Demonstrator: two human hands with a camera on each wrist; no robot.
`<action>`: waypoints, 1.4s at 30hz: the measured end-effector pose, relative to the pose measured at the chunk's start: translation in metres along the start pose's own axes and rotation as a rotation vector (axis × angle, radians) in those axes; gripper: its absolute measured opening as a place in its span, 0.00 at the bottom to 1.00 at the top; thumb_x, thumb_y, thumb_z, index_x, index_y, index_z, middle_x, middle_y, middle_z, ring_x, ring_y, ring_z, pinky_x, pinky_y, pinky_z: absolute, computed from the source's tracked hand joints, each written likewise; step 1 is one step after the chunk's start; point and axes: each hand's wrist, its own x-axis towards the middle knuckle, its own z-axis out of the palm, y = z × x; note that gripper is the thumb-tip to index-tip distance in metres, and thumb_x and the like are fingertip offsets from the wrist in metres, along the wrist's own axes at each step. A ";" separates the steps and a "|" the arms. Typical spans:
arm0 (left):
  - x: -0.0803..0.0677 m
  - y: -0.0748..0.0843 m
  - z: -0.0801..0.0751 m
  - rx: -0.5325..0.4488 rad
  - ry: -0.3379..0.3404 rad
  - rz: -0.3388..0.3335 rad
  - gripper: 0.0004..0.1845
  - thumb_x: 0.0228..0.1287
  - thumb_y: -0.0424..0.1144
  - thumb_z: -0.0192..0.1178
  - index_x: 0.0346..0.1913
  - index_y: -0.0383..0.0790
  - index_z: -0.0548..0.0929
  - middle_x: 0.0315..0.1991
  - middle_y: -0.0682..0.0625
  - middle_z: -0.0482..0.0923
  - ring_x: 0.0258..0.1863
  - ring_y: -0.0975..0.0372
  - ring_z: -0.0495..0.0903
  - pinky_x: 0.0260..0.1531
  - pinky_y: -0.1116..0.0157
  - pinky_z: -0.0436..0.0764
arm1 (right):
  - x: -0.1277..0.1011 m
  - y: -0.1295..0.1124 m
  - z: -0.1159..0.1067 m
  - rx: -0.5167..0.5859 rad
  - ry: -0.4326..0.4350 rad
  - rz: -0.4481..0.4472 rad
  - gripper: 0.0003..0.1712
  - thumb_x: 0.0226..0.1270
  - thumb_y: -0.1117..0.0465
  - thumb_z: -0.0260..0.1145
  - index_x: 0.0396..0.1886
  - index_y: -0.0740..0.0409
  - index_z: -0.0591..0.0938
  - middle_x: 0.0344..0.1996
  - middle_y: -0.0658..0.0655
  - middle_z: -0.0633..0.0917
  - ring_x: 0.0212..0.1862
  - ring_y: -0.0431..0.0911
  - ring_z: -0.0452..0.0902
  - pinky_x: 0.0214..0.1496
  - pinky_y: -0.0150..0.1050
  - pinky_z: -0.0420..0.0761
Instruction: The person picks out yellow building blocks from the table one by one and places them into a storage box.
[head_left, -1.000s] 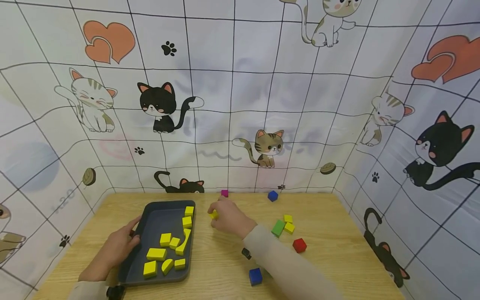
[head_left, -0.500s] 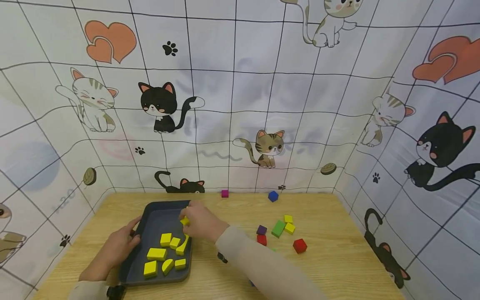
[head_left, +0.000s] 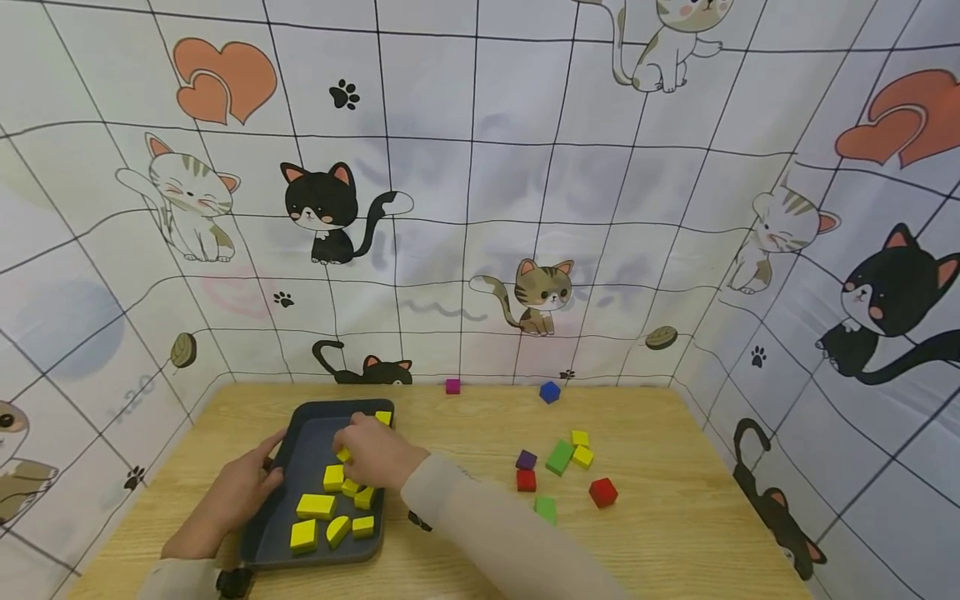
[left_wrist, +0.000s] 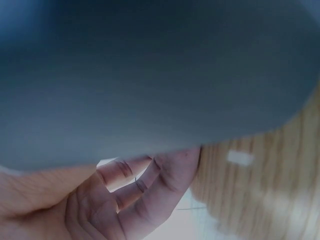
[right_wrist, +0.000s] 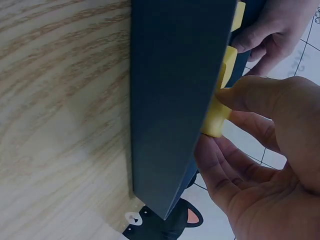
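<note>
A dark grey tray (head_left: pixel 307 435) holds several yellow blocks (head_left: pixel 316 506) of different shapes, including rectangular ones and a half-round one. My left hand (head_left: pixel 238 493) grips the tray's left rim. In the left wrist view its bent fingers (left_wrist: pixel 170 175) meet the tray's edge, and the tray fills the upper part of that view. Over the tray's right half, my right hand (head_left: pixel 378 452) pinches a yellow block (head_left: pixel 343 455) between thumb and fingers. The right wrist view shows this yellow block (right_wrist: pixel 216 117) just behind the tray wall (right_wrist: pixel 172 100); the wall hides its lower part.
Right of the tray on the wooden table (head_left: pixel 660 533) lie a purple block (head_left: pixel 526 459), red blocks (head_left: pixel 603 492), green blocks (head_left: pixel 559 457) and two yellow blocks (head_left: pixel 582 456). A magenta block (head_left: pixel 453 387) and a blue block (head_left: pixel 550 392) sit at the back edge, before a cat-print cloth.
My right hand has carried the yellow block leftward from the table beside the tray, across its right rim, to over the tray. The left hand has stayed at the tray's left rim.
</note>
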 end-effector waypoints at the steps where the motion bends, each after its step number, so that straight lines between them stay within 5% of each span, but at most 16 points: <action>1: 0.000 0.000 0.000 0.000 0.001 0.001 0.39 0.79 0.31 0.65 0.86 0.20 0.65 0.48 0.32 0.91 0.38 0.54 0.83 0.41 0.51 0.86 | 0.000 0.000 0.001 -0.011 0.001 0.000 0.21 0.79 0.58 0.80 0.68 0.45 0.94 0.62 0.48 0.89 0.51 0.35 0.77 0.53 0.21 0.83; 13: 0.000 0.002 0.000 -0.006 -0.010 -0.015 0.39 0.79 0.31 0.64 0.86 0.20 0.65 0.47 0.34 0.91 0.38 0.54 0.83 0.41 0.53 0.84 | -0.013 0.014 0.005 -0.028 0.048 -0.028 0.19 0.83 0.56 0.77 0.69 0.45 0.94 0.60 0.47 0.90 0.50 0.35 0.78 0.53 0.22 0.81; 24: -0.001 0.001 0.001 -0.009 -0.019 -0.029 0.39 0.80 0.32 0.64 0.87 0.21 0.65 0.47 0.35 0.90 0.38 0.55 0.82 0.41 0.54 0.84 | -0.046 0.041 -0.015 0.052 0.089 0.059 0.20 0.81 0.59 0.78 0.67 0.51 0.94 0.61 0.53 0.91 0.53 0.40 0.82 0.56 0.29 0.86; 31: -0.003 0.002 -0.001 -0.008 -0.011 -0.028 0.39 0.80 0.31 0.64 0.87 0.21 0.65 0.48 0.34 0.90 0.39 0.54 0.82 0.41 0.52 0.85 | -0.078 0.073 -0.029 0.101 0.077 0.148 0.20 0.82 0.58 0.77 0.69 0.53 0.92 0.60 0.58 0.89 0.50 0.42 0.82 0.58 0.37 0.88; 42: -0.002 0.001 0.001 0.003 0.012 0.004 0.39 0.79 0.31 0.64 0.86 0.20 0.65 0.46 0.35 0.90 0.38 0.54 0.83 0.42 0.52 0.86 | -0.139 0.152 -0.046 0.153 0.183 0.297 0.18 0.77 0.64 0.78 0.63 0.64 0.93 0.58 0.67 0.91 0.57 0.57 0.88 0.61 0.57 0.91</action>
